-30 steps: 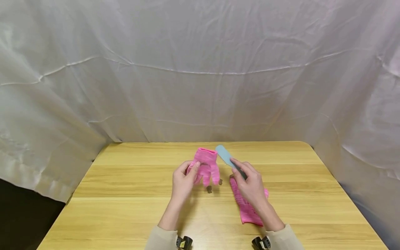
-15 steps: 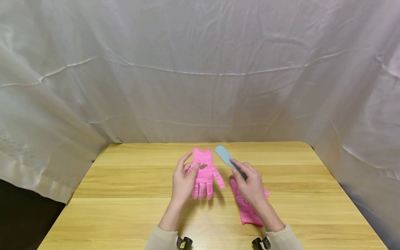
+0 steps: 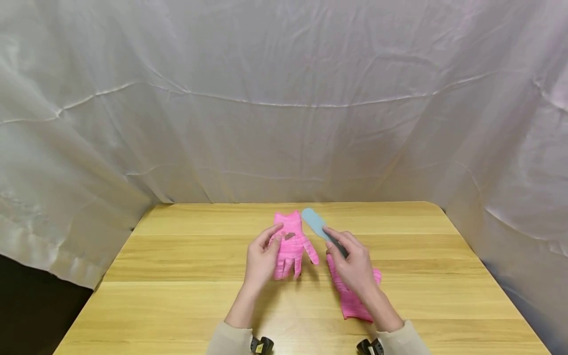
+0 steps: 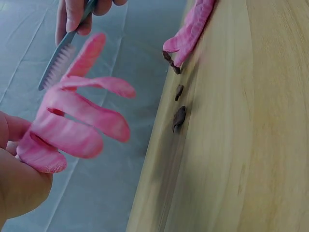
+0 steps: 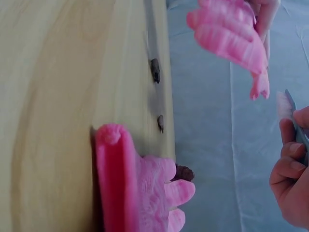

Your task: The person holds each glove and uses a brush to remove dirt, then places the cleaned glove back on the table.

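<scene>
My left hand [image 3: 261,259] pinches a pink knit glove [image 3: 288,254] by its left side, above the table, cuff away from me and fingers hanging toward me. A dark brown patch [image 3: 290,236] marks the glove below its cuff. In my right hand [image 3: 355,264] I grip a blue-grey brush [image 3: 313,221] by its handle; its head is just right of the glove's cuff. Pale bristles [image 4: 61,63] show in the left wrist view. A second pink glove [image 3: 352,306] lies flat on the table, partly hidden under my right hand and forearm.
Small dark brown clumps [image 4: 179,118] lie on the wooden table [image 3: 177,296] beneath the held glove, and a dark clump [image 5: 184,172] is by the second glove's fingers. Pale grey curtains [image 3: 284,148] hang behind the table and at its sides.
The held glove has turned from tilted to showing its full length and dark patch, hiding the clumps from the head view. The brush has shifted slightly left. The second glove stays put.
</scene>
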`<action>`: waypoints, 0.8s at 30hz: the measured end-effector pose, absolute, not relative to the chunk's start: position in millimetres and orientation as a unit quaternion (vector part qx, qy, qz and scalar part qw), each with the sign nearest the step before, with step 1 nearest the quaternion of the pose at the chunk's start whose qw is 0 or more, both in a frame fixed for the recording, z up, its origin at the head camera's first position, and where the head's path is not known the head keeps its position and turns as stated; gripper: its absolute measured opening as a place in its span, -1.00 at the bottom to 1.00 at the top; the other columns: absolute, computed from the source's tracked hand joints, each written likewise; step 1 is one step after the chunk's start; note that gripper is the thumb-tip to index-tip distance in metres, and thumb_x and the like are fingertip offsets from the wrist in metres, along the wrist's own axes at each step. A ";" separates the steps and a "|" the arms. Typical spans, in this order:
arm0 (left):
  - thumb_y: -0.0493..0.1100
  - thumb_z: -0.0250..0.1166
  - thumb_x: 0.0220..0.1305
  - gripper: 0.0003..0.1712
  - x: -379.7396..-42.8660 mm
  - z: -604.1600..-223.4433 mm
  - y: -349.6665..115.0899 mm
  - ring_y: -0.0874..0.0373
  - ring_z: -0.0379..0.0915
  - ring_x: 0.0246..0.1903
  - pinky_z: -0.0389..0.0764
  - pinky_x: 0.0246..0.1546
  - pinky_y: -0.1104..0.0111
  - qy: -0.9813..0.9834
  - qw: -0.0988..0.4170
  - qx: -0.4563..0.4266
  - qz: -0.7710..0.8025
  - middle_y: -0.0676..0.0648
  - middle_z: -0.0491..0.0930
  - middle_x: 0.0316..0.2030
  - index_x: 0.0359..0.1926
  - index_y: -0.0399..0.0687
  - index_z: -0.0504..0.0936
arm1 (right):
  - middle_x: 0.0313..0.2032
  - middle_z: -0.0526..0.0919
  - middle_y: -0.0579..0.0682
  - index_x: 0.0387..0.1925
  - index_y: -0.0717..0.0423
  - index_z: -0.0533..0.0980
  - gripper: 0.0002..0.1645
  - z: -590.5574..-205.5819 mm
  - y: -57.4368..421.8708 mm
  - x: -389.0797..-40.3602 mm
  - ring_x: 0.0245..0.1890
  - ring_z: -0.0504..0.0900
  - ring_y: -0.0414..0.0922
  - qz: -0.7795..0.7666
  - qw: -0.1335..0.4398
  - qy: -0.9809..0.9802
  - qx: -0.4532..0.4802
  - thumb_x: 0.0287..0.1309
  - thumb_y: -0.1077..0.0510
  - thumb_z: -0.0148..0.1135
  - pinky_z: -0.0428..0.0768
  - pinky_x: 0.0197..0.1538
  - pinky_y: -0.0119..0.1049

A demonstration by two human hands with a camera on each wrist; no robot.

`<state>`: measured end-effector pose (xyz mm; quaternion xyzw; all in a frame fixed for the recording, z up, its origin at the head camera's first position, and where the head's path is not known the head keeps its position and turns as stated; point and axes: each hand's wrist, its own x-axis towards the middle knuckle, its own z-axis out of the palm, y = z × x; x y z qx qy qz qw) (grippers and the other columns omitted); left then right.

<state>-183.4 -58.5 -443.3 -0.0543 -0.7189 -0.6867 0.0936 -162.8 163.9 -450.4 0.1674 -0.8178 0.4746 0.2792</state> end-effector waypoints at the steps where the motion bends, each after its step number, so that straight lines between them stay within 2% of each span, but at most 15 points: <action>1: -0.36 0.21 0.44 -0.59 -183.7 -443.4 -58.5 0.38 0.17 -0.66 0.29 -0.67 0.59 -0.716 0.092 -0.052 -0.690 -0.23 0.66 0.15 0.25 -0.12 0.67 | -0.24 0.71 0.01 0.19 0.11 0.67 -0.55 -449.7 162.8 -162.2 -0.44 0.55 -0.21 0.475 0.280 -0.816 0.173 0.29 0.40 0.34 0.50 -0.47 -0.49; 4: -0.38 0.21 0.43 -0.55 -183.3 -442.8 -58.1 0.37 0.19 -0.67 0.32 -0.69 0.58 -0.701 0.079 -0.037 -0.708 -0.27 0.69 0.02 0.30 -0.14 0.63 | -0.22 0.72 -0.02 0.18 0.08 0.68 -0.53 -448.9 159.8 -161.2 -0.46 0.49 -0.23 0.473 0.281 -0.815 0.182 0.26 0.42 0.35 0.48 -0.49 -0.46; 7: -0.40 0.20 0.42 -0.51 -182.7 -441.7 -57.5 0.35 0.25 -0.67 0.39 -0.69 0.57 -0.679 0.060 -0.020 -0.731 -0.30 0.70 -0.02 0.33 -0.13 0.60 | -0.19 0.72 -0.06 0.17 0.06 0.68 -0.52 -449.3 157.5 -160.4 -0.49 0.44 -0.25 0.465 0.276 -0.822 0.179 0.24 0.41 0.36 0.47 -0.52 -0.42; 12: -0.46 0.19 0.38 -0.44 -181.5 -442.6 -57.2 0.35 0.32 -0.56 0.49 -0.54 0.58 -0.657 0.045 -0.008 -0.752 -0.32 0.61 0.22 0.37 -0.15 0.55 | -0.14 0.74 -0.09 0.18 0.04 0.68 -0.52 -451.7 154.9 -159.2 -0.48 0.47 -0.27 0.456 0.268 -0.829 0.179 0.24 0.37 0.39 0.52 -0.51 -0.38; 17: -0.49 0.20 0.34 -0.39 -181.2 -443.0 -56.4 0.34 0.40 -0.46 0.58 -0.41 0.57 -0.649 0.037 0.004 -0.760 -0.34 0.54 0.30 0.40 -0.18 0.51 | -0.10 0.75 -0.06 0.19 0.05 0.66 -0.53 -453.4 152.0 -158.3 -0.38 0.59 -0.25 0.469 0.253 -0.824 0.192 0.26 0.35 0.38 0.61 -0.45 -0.38; 22: -0.50 0.22 0.32 -0.37 -181.6 -442.9 -55.2 0.36 0.37 -0.52 0.61 -0.34 0.56 -0.646 0.027 0.018 -0.762 -0.37 0.49 0.34 0.41 -0.23 0.49 | -0.10 0.74 -0.02 0.20 0.08 0.65 -0.53 -453.0 149.2 -157.5 -0.37 0.61 -0.26 0.474 0.243 -0.823 0.200 0.27 0.36 0.37 0.64 -0.44 -0.37; 24: -0.50 0.24 0.31 -0.36 -181.7 -443.0 -54.9 0.35 0.24 -0.63 0.56 -0.45 0.57 -0.648 0.021 0.023 -0.761 -0.36 0.48 0.35 0.41 -0.22 0.49 | -0.12 0.75 -0.02 0.19 0.10 0.66 -0.53 -452.7 148.5 -157.2 -0.41 0.57 -0.28 0.472 0.245 -0.822 0.204 0.26 0.36 0.37 0.61 -0.49 -0.38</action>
